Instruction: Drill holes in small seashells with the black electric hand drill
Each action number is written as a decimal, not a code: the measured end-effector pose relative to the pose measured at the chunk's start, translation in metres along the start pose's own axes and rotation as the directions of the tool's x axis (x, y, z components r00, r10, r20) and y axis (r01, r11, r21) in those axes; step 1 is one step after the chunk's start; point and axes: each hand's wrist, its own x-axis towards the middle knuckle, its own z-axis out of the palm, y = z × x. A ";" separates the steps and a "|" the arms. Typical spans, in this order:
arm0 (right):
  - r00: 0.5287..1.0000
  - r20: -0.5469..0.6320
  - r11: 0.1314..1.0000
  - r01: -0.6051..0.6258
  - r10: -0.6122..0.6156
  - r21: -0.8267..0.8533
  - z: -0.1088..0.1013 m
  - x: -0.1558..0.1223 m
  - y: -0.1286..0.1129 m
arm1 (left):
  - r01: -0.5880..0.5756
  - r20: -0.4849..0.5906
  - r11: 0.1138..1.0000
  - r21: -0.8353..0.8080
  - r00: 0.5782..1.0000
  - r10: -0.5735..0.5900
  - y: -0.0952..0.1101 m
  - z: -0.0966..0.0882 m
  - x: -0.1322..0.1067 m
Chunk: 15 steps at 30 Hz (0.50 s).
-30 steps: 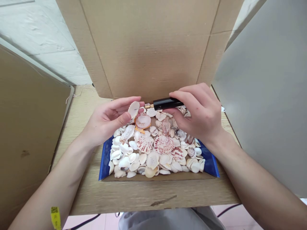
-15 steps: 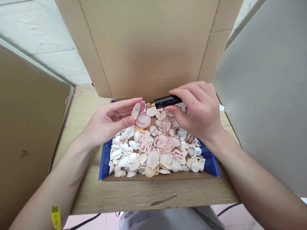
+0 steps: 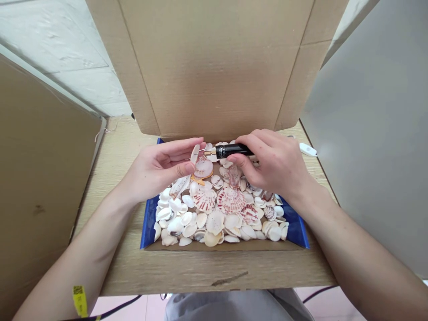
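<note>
My left hand (image 3: 167, 167) pinches a small pale seashell (image 3: 195, 154) on edge between thumb and fingers, above the left back of the box. Wrapped round a black mini electric drill (image 3: 232, 150) with a brass chuck is my right hand (image 3: 272, 160). The drill lies level and points left, its thin bit at the shell; whether the bit has gone through, I cannot tell for sure. Beneath both hands, a shallow box with blue sides (image 3: 149, 229) holds many shells, among them a red-striped scallop shell (image 3: 231, 200) and a white dotted shell (image 3: 215, 222).
The box's cardboard lid (image 3: 217, 67) stands upright behind. A cardboard panel (image 3: 40, 156) rises on the left and a grey panel (image 3: 374, 133) on the right. A small white switch (image 3: 308, 150) lies on the wooden table (image 3: 174, 272) beyond my right hand.
The shell has turned more edge-on to the drill. My right hand has dropped slightly and the drill has levelled out. The whole view has shifted a little.
</note>
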 end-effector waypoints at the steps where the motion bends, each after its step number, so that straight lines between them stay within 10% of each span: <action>1: 0.999 -0.029 1.000 0.015 -0.015 0.002 0.000 0.000 0.001 | 0.001 -0.004 1.000 0.004 1.000 -0.001 0.000 0.000 0.000; 15: 0.954 -0.282 0.995 0.095 -0.100 -0.031 -0.003 0.001 0.002 | 0.007 0.079 1.000 -0.002 0.997 -0.007 0.001 -0.003 0.001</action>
